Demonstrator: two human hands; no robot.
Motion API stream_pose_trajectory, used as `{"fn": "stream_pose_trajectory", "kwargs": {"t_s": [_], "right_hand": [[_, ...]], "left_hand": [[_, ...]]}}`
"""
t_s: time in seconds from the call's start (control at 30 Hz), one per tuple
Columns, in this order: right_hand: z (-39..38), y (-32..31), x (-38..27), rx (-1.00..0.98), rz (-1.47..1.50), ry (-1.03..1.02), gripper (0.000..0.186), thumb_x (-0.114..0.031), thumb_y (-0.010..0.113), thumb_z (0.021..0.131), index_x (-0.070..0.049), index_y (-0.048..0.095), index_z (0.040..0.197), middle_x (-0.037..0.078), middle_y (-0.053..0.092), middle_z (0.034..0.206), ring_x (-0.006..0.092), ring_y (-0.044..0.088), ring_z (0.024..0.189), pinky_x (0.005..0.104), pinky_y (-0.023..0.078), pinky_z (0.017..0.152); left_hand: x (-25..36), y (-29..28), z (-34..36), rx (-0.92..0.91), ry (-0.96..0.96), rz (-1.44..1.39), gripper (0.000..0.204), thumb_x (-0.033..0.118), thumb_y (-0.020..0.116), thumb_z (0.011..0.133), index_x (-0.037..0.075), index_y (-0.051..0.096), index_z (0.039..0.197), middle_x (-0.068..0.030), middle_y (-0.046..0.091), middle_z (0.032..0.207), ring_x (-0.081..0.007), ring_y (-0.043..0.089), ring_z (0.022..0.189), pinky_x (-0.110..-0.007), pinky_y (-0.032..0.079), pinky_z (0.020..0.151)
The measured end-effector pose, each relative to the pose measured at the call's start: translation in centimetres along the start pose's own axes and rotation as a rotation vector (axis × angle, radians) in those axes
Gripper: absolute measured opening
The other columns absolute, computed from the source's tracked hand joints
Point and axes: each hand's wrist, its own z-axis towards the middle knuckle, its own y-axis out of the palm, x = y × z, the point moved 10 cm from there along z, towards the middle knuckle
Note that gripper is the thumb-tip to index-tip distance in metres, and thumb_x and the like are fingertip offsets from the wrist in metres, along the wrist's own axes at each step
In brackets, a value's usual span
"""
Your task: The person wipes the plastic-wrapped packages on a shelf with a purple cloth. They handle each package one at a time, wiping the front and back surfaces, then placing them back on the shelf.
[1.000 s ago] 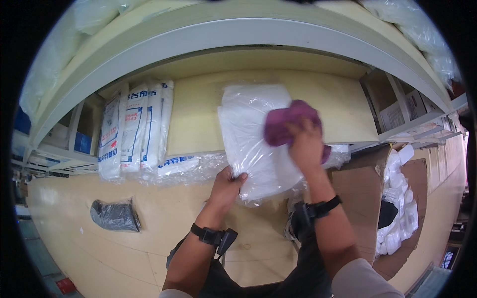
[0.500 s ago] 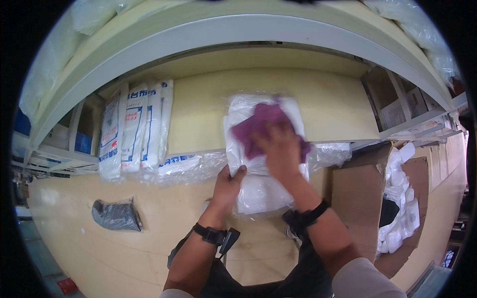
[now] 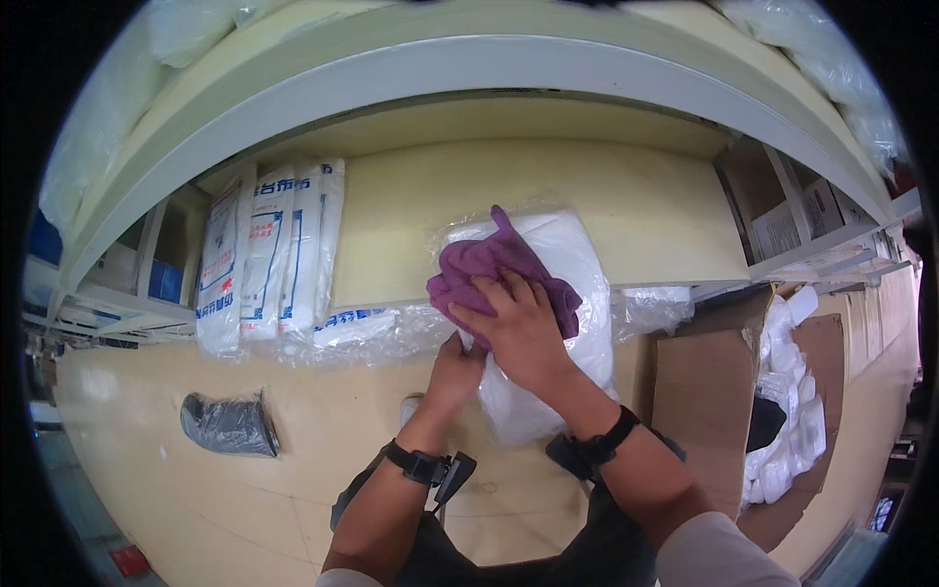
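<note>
A white package in clear plastic wrap (image 3: 579, 254) lies tilted at the shelf's front edge, its near end reaching out toward my lap. Over its left part is a crumpled purple cloth (image 3: 472, 262). My right hand (image 3: 523, 328) presses on the cloth, its fingers bent into the fabric. At the package's left edge, just below the cloth, my left hand (image 3: 456, 374) is closed on the side of the package. Its fingertips are partly hidden under the cloth and the package.
Several white printed packages (image 3: 269, 254) lean side by side on the left of the shelf (image 3: 391, 225). More plastic-wrapped packs stick out below the shelf. A grey wrapped bundle (image 3: 231, 424) lies at lower left. On the right, an open cardboard box (image 3: 706, 401) holds white bagged items.
My right hand has moved left and nearer with the purple cloth, from the package's middle to its left side. The package has turned and shifted slightly right and nearer.
</note>
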Motion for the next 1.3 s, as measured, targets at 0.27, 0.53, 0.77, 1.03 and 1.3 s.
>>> {"fn": "stream_pose_trajectory", "kwargs": {"t_s": [0.27,0.53,0.77,1.03,1.3], "right_hand": [[-2.8,-3.8,17.0,0.049,-0.263,0.638,0.048,-0.002,0.069,0.074,-0.019,0.074,0.119,0.019,0.061,0.122,0.0435,0.061,0.108,0.0508,0.053,0.092],[1.1,0.6,1.0,-0.037,-0.097,0.037,0.044,-0.012,0.062,0.081,-0.030,0.075,0.119,0.011,0.059,0.129,0.0381,0.055,0.118,0.0488,0.045,0.104],[-2.9,-3.1,18.7,-0.092,-0.392,0.738,0.040,-0.015,0.069,0.084,-0.027,0.073,0.121,0.014,0.060,0.123,0.0426,0.062,0.108,0.0501,0.054,0.091],[-2.3,-7.1,15.3,0.195,-0.131,0.573,0.048,-0.003,0.071,0.079,-0.017,0.070,0.125,0.016,0.063,0.124,0.0417,0.061,0.114,0.0484,0.052,0.095],[-1.1,1.3,3.9,-0.120,-0.078,0.251,0.034,-0.014,0.061,0.082,-0.025,0.080,0.109,0.009,0.059,0.128,0.0352,0.053,0.117,0.0507,0.044,0.100]], "left_hand": [[0.7,1.5,-1.6,-0.249,-0.134,-0.056,0.047,0.036,0.062,0.102,-0.004,0.063,0.126,-0.0104,0.071,0.110,-0.0170,0.065,0.097,-0.033,0.051,0.087],[-0.9,1.1,-0.7,-0.061,0.048,0.067,0.061,0.052,0.059,0.100,-0.008,0.069,0.105,-0.0224,0.071,0.086,-0.0259,0.069,0.080,-0.038,0.053,0.075],[1.1,0.5,-1.8,-0.096,-0.084,0.071,0.058,0.050,0.059,0.101,-0.006,0.070,0.104,-0.0149,0.069,0.082,-0.0205,0.063,0.075,-0.036,0.050,0.072],[2.0,-0.4,-1.5,-0.080,-0.062,0.028,0.060,0.051,0.057,0.101,-0.008,0.069,0.106,-0.0217,0.070,0.082,-0.0285,0.068,0.078,-0.040,0.052,0.076],[2.0,1.8,-2.9,-0.258,-0.022,0.442,0.062,0.052,0.058,0.099,-0.009,0.066,0.094,-0.0324,0.069,0.091,-0.0472,0.067,0.091,-0.049,0.052,0.082]]}}
